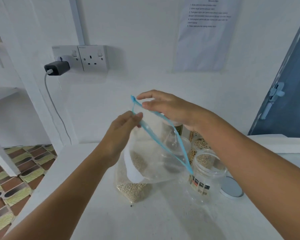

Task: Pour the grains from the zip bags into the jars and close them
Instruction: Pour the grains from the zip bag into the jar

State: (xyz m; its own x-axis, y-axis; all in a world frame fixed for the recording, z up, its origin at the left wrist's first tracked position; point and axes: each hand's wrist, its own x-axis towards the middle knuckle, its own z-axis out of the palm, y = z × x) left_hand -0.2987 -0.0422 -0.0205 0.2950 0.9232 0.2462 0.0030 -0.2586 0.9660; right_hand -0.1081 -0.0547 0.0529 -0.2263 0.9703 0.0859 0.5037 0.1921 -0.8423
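Zip bag (156, 153) left of jar (206, 172); lid (231, 187) right.

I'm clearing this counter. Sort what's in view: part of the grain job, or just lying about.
Job:
- blue-zip bag, pinched by left hand, right hand on its zip
- grain bag on the counter
- open jar
- jar lid
- filled jars behind

Lying about:
- charger
- wall sheet
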